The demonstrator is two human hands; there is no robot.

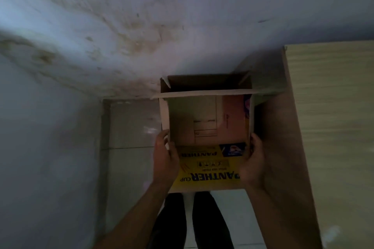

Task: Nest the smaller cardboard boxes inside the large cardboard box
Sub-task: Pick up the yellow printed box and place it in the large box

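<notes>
I hold a cardboard box point(208, 168) with a yellow "PANTHER CUP" print in front of me, above the floor. My left hand point(165, 155) grips its left side and my right hand point(253, 159) grips its right side. The box's open top faces me, so its pale inner walls show. Just beyond it stands a larger brown cardboard box point(204, 83), open, with a dark inside and flaps raised. The held box's far edge overlaps the larger box's near rim; I cannot tell whether they touch.
A stained pale wall point(121, 26) fills the top and left. A light wooden cabinet point(327, 127) stands close on the right. Glossy tiled floor point(129, 137) lies to the left of the boxes. My legs point(192, 222) in dark trousers are below the held box.
</notes>
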